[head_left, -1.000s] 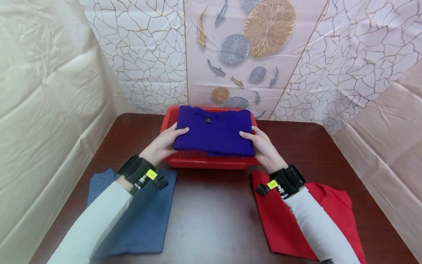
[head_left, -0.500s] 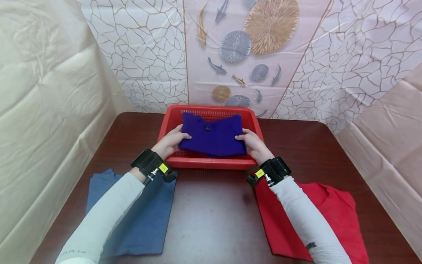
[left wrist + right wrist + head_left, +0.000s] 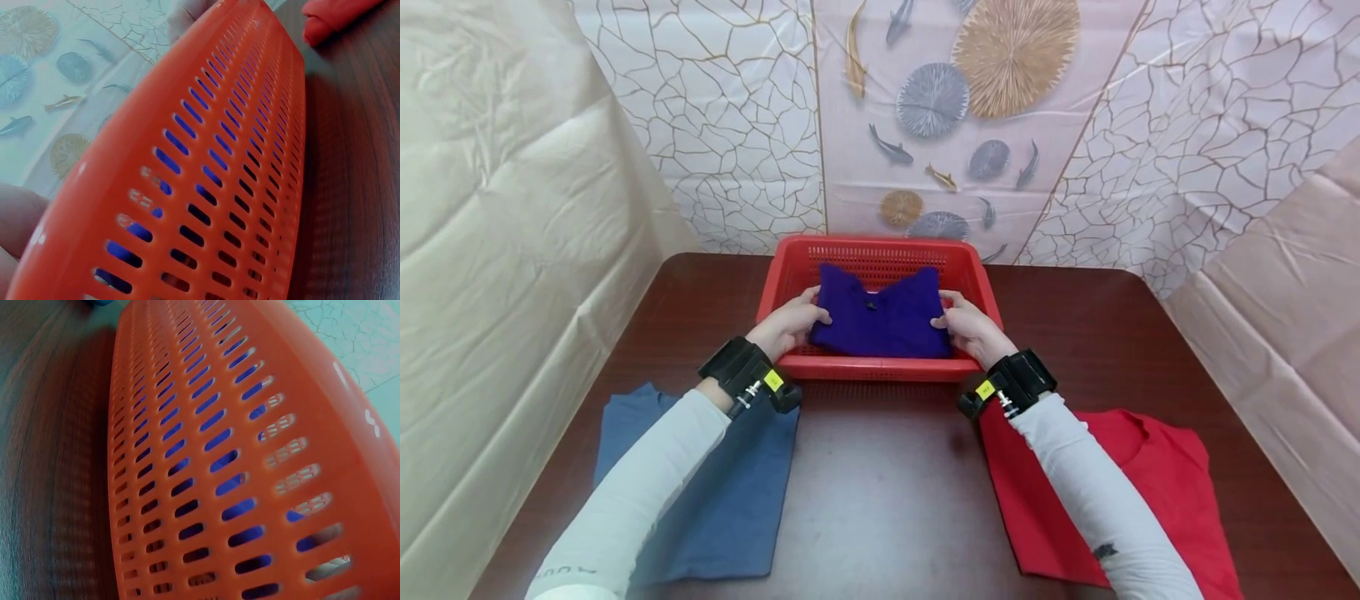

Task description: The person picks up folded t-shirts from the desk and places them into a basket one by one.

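A folded purple shirt (image 3: 880, 321) with a small dark neck label lies inside the red plastic basket (image 3: 880, 368), its middle sagging between raised far corners. My left hand (image 3: 792, 323) grips its left edge, thumb on top and the other fingers underneath. On the opposite side my right hand (image 3: 973, 327) pinches the right edge the same way. In both wrist views the slotted basket wall (image 3: 206, 162) fills most of the picture, and purple cloth (image 3: 219, 439) shows through the slots. How far the shirt's underside is from the basket floor cannot be seen.
A folded blue shirt (image 3: 722, 492) lies at the left of the brown table (image 3: 865, 500), under my left forearm. On the right, a folded red shirt (image 3: 1165, 475) lies beneath my right forearm. Patterned cloth (image 3: 737, 125) hangs directly behind the basket.
Both hands have lowered the purple shirt from above the basket down into it and drawn slightly closer together. The shirt now sags in the middle. The blue and red shirts stay put.
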Motion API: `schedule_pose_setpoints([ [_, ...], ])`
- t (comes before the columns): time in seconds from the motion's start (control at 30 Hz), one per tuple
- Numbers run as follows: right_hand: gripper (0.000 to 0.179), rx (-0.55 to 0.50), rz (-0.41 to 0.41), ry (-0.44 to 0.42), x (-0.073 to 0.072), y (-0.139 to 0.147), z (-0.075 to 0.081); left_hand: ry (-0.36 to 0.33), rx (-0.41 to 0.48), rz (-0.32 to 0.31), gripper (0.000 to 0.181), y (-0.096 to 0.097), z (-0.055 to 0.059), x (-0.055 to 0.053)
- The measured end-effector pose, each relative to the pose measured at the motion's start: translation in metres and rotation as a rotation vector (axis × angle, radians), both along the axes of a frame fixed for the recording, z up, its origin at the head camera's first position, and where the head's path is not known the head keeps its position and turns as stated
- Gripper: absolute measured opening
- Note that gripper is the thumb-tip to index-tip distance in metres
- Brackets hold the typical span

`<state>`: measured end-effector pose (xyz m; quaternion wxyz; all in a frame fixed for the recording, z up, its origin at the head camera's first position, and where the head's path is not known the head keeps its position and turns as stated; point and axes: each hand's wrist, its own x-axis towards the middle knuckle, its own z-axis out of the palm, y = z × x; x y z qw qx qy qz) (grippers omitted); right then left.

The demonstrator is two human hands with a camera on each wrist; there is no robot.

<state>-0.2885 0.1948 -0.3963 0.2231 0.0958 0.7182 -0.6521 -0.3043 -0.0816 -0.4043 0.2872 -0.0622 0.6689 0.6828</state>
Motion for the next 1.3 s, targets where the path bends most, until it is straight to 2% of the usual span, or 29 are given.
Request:
schedule_pose_setpoints([
  [0.07,0.075,0.032,-0.003,0.001,-0.001,-0.001,0.000,0.013,-0.036,-0.001,0.079,0.000,0.000,0.000],
  [0.17,0.075,0.103,0.000,0.033,0.000,-0.001,0.001,0.077,-0.158,-0.025,0.081,0.000,0.002,0.003],
  [0.23,0.070,0.192,0.015,0.103,0.001,-0.001,0.001,0.175,-0.270,-0.054,0.081,-0.001,0.003,0.006],
  [0.3,0.063,0.345,0.081,0.227,0.002,0.000,0.001,0.316,-0.424,-0.097,0.079,-0.001,0.006,0.009],
  [0.33,0.059,0.444,0.145,0.311,0.003,0.001,0.001,0.397,-0.505,-0.130,0.077,-0.001,0.007,0.010],
  [0.4,0.053,0.640,0.307,0.473,0.003,0.002,0.001,0.570,-0.683,-0.237,0.069,0.000,0.009,0.010],
  [0.47,0.050,0.802,0.509,0.602,0.003,0.002,0.000,0.699,-0.835,-0.389,0.060,0.002,0.009,0.010],
  [0.5,0.050,0.854,0.606,0.635,0.003,0.003,-0.001,0.737,-0.883,-0.474,0.056,0.002,0.009,0.010],
  [0.57,0.051,0.890,0.763,0.615,0.005,0.003,-0.002,0.758,-0.938,-0.639,0.049,0.004,0.006,0.009],
  [0.63,0.051,0.899,0.849,0.544,0.006,0.003,-0.003,0.699,-0.962,-0.750,0.046,0.005,0.002,0.009],
  [0.7,0.052,0.895,0.872,0.473,0.007,0.003,-0.003,0.629,-0.963,-0.811,0.046,0.005,-0.001,0.008],
  [0.77,0.054,0.891,0.872,0.446,0.007,0.003,-0.004,0.584,-0.954,-0.837,0.046,0.004,-0.004,0.007],
  [0.83,0.052,0.907,0.868,0.466,0.007,0.004,-0.004,0.589,-0.947,-0.839,0.046,0.002,-0.005,0.007],
  [0.9,0.048,0.933,0.822,0.510,0.007,0.003,-0.004,0.651,-0.941,-0.803,0.043,0.000,-0.003,0.006],
  [0.97,0.041,0.962,0.729,0.572,0.010,0.002,-0.003,0.730,-0.937,-0.711,0.037,-0.001,0.000,0.009],
  [1.07,0.029,0.978,0.518,0.678,0.017,-0.003,0.001,0.822,-0.889,-0.542,0.028,-0.003,0.010,0.017],
  [1.13,0.022,0.957,0.387,0.773,0.026,-0.009,0.007,0.857,-0.850,-0.450,0.024,-0.004,0.021,0.028],
  [1.2,0.018,0.924,0.283,0.876,0.037,-0.019,0.013,0.907,-0.827,-0.387,0.021,-0.005,0.032,0.043],
  [1.3,0.013,0.863,0.192,1.017,0.059,-0.037,0.022,1.030,-0.839,-0.289,0.018,-0.008,0.045,0.072],
])
